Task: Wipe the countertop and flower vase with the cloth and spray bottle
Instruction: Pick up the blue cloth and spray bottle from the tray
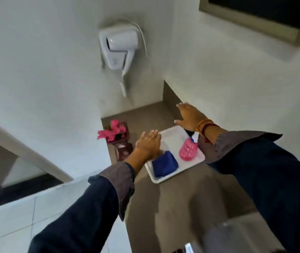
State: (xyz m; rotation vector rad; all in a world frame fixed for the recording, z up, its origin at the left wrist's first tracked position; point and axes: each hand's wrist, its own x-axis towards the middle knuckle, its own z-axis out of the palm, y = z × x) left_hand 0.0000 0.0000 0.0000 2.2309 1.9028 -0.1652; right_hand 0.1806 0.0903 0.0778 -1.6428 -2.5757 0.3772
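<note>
a grey-brown countertop (182, 194) is running away from the camera into a white-walled corner, and both arms are reaching out over it in dark sleeves with grey turned-back cuffs. a white hair dryer (121, 50) is hanging on the wall above the far end.

a white tray (171, 141) is lying on the countertop, tilted in the picture, with its near corner pointing toward the person. the right arm is stretching furthest, crossing above the tray's right side; the right hand (188, 115) is hovering palm down past the tray's far edge, fingers spread and flat, holding nothing, with red and orange threads circling the wrist. the left arm is coming in from the lower left; the left hand (148, 142) is also lying open and palm down over the tray's left edge, fingers together and pointing away, gripping nothing.

a flower vase (121, 143), dark reddish with pink flowers, is standing on the countertop against the left wall, just beside the left hand. a folded blue cloth (164, 164) is resting on the tray's near part, just below the left wrist. a pink spray bottle (188, 149) is lying on the tray's right side, its top partly hidden under the right wrist.
</note>
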